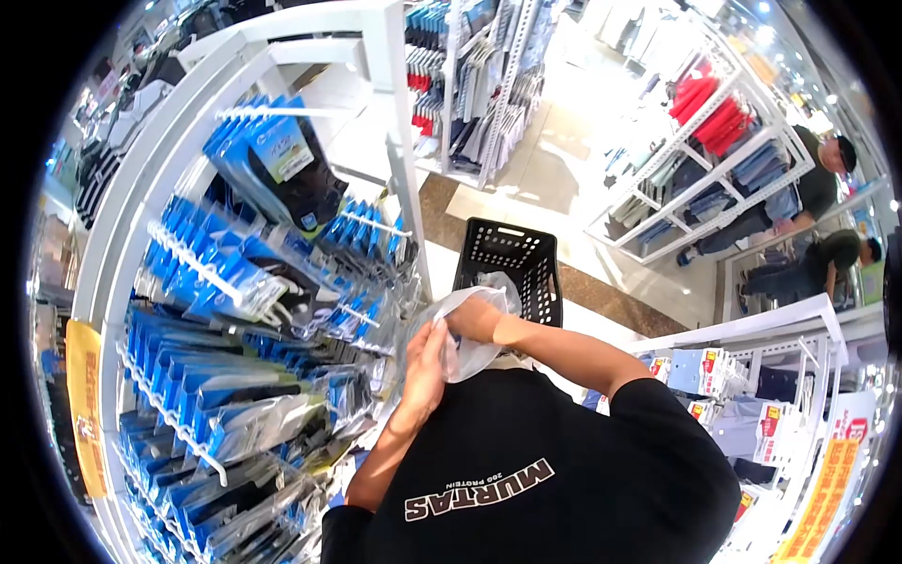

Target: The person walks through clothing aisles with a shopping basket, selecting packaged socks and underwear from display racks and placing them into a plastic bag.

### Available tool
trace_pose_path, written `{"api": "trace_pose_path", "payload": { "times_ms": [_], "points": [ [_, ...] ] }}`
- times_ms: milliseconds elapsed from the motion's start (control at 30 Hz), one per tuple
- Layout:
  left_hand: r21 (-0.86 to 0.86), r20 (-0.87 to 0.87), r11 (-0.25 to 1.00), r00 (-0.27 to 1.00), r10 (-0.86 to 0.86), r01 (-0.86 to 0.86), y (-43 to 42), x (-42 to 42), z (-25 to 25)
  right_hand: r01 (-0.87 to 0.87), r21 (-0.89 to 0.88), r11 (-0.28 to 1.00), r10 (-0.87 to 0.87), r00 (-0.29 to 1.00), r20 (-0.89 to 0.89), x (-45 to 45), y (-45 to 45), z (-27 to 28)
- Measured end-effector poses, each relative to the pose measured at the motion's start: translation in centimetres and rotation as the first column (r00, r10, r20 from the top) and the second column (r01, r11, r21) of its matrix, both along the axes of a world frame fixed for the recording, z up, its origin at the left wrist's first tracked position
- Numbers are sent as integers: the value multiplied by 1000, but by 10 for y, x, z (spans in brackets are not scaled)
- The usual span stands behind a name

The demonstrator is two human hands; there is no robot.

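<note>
In front of my chest a thin, translucent plastic bag (464, 361) hangs between my hands. My left hand (426, 368) is closed on the bag's edge, fingers pointing up and pinching the film. My right hand (476, 321) is at the bag's mouth, with film both beyond it and below it. Its fingers bend down into the bag and are mostly hidden, so their grip does not show. Whatever the bag may hold cannot be made out. Just past my hands a black perforated shopping basket (512, 246) stands on the floor.
On my left a white rack (406, 141) carries hooks of blue-carded, plastic-wrapped packs (211, 371). At right is a shelf of tagged clothing (752, 414). Farther off stand clothes racks (714, 150) across the tiled aisle (554, 141). A person in dark clothes (816, 183) is at far right.
</note>
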State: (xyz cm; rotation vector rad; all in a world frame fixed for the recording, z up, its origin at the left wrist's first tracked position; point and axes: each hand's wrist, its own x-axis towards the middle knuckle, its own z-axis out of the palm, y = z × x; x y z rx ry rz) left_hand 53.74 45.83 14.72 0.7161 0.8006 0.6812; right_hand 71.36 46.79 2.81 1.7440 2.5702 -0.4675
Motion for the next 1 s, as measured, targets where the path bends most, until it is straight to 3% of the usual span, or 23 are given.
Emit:
{"api": "trace_pose_path", "payload": {
  "times_ms": [67, 200, 333, 367, 467, 500, 600, 733, 800, 867, 933, 967, 1000],
  "points": [
    [-50, 53, 999, 999, 7, -5, 6, -10, -21, 35, 82, 996, -28, 996, -82, 0, -8, 30],
    [-57, 34, 993, 994, 104, -102, 14, -11, -18, 40, 212, 976, 16, 967, -256, 19, -19, 74],
    [-46, -30, 997, 997, 66, -67, 20, -16, -43, 156, 54, 986, -128, 929, -346, 29, -36, 111],
    [-25, -35, 999, 998, 44, -45, 20, -16, -49, 130, 191, 973, -72, 955, -288, 29, -38, 117],
    [22, -62, 1000, 998, 0, 1, 22, -14, -49, 257, -75, 964, -264, 867, -423, 32, -36, 131],
    [28, -72, 1000, 997, 9, -7, 20, -9, -42, 283, 40, 958, -220, 820, -529, 35, -37, 135],
    [15, -81, 1000, 996, 22, -21, 20, -8, -29, 311, 49, 949, -206, 731, -650, 51, -32, 166],
    [-33, -78, 999, 997, 26, -29, 25, -25, -49, 429, -204, 880, -395, 419, -818, 68, -28, 211],
    [2, -92, 998, 994, 57, -57, 24, -28, -59, 547, -165, 820, -385, 316, -867, 81, -19, 210],
    [47, -120, 993, 986, 112, -107, 21, -27, -71, 555, -240, 796, -413, 210, -886, 93, -6, 226],
    [62, -114, 984, 978, 172, -166, 18, -25, -73, 552, -179, 814, -241, 41, -970, 97, 12, 233],
    [78, -105, 977, 972, 208, -201, 15, -22, -71, 538, -112, 835, -146, 20, -989, 110, 25, 222],
    [95, -98, 968, 966, 240, -231, 13, -21, -61, 502, -144, 853, -107, -101, -989, 109, 39, 224]
  ]
}}
